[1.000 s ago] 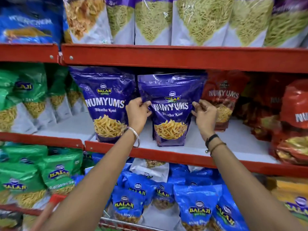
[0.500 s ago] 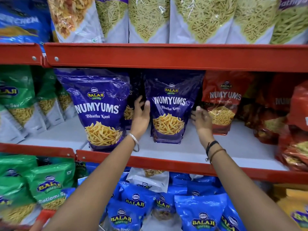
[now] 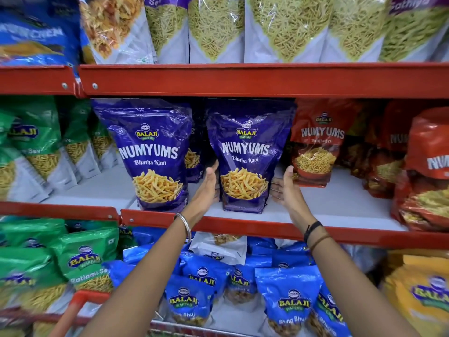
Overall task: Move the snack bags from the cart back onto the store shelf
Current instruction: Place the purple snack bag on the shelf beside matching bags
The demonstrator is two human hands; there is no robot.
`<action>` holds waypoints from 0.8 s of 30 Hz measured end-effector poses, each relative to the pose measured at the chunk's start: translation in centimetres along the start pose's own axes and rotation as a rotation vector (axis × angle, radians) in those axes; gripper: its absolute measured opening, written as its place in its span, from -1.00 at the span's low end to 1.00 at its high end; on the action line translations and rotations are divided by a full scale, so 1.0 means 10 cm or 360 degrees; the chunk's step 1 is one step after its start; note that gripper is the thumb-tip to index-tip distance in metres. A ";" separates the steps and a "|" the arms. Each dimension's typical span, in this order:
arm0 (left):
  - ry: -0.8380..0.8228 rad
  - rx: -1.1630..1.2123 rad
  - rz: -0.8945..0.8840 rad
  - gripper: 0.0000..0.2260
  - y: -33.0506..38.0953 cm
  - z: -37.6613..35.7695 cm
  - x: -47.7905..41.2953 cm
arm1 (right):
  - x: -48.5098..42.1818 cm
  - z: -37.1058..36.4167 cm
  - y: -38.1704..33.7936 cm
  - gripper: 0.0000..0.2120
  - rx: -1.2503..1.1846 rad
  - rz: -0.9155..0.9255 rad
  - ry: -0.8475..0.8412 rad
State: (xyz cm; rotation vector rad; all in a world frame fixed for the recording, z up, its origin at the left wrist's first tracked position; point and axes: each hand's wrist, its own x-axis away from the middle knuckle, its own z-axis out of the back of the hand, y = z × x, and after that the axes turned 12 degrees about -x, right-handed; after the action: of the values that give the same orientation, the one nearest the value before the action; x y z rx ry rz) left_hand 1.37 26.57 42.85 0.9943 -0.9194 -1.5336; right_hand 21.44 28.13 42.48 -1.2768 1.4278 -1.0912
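Note:
A purple Numyums snack bag (image 3: 245,152) stands upright on the middle shelf (image 3: 315,210), near its front edge. My left hand (image 3: 208,184) presses flat against the bag's lower left side, fingers extended upward. My right hand (image 3: 283,188) cups the lower right side, thumb up, fingertips touching the bag's edge. A second, identical purple bag (image 3: 155,154) stands to the left, with another partly hidden behind the gap. The cart's red handle (image 3: 73,310) and wire rim (image 3: 184,330) show at the bottom.
Red Numyums bags (image 3: 315,142) stand right of the purple ones, green-and-white bags (image 3: 36,152) to the left. Blue bags (image 3: 289,302) fill the shelf below. The upper shelf's red lip (image 3: 243,80) hangs just above the bag tops.
Both hands have slid down from the bag's upper sides to its lower sides. The bag now stands further back and upright on the shelf; my view has shifted closer.

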 end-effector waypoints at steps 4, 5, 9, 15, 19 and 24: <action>-0.0001 -0.0002 -0.0036 -0.10 0.06 -0.02 0.64 | 0.66 0.07 -0.01 -0.32 -0.0008 0.0019 -0.0037; 0.0023 -0.0021 -0.0039 -0.12 0.03 -0.02 0.66 | 0.69 0.08 0.00 -0.31 0.0031 0.0021 -0.0026; 0.0114 0.0009 -0.0024 -0.23 0.11 0.01 0.60 | 0.63 0.01 -0.09 -0.36 0.0077 -0.0025 -0.0078; 0.0243 -0.0137 -0.0095 -0.38 0.02 0.00 0.77 | 0.86 0.09 -0.07 -0.33 0.0011 0.0011 -0.0052; 0.0704 -0.0073 -0.0320 -0.62 -0.04 -0.31 1.23 | 1.48 0.42 0.15 -0.52 -0.0135 0.0155 0.0119; 0.0428 -0.0121 -0.0251 -0.68 -0.78 -1.00 2.05 | 2.55 1.13 1.11 -0.52 0.0049 -0.0050 0.0350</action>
State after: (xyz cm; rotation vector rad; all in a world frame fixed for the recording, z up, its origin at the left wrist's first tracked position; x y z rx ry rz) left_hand 5.61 7.10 29.38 1.2062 -0.6020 -1.5070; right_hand 28.79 3.07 27.64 -1.1892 1.5499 -1.3021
